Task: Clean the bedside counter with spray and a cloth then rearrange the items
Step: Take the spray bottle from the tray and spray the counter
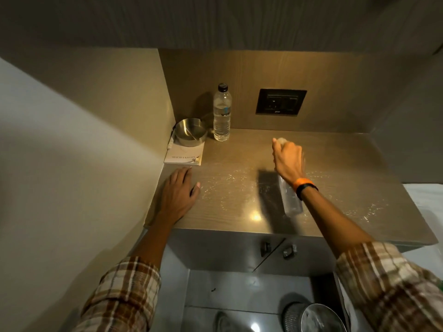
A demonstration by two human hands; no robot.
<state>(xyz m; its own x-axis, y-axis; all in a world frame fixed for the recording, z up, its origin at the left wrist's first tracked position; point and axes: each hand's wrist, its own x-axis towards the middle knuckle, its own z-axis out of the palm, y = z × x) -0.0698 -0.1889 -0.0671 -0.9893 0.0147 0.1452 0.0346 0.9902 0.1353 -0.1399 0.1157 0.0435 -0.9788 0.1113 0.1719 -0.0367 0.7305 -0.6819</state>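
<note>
My right hand point(288, 160) is closed around a clear spray bottle point(291, 200), held tilted above the middle of the wooden counter point(239, 212), its nozzle end pointing toward the back wall. Fine droplets speckle the counter surface. My left hand point(178, 194) lies flat with fingers spread on the counter's left front part, holding nothing. At the back left corner stand a clear water bottle point(222, 113), a round steel ashtray point(190, 131) and a white notepad point(185, 154) under it. No cloth is in view.
A dark socket plate point(281, 101) sits on the back wall. Walls close the counter on the left and back. Below are cupboard doors with metal knobs point(288, 251). A steel bin point(314, 317) stands on the floor. White bedding point(426, 202) lies to the right.
</note>
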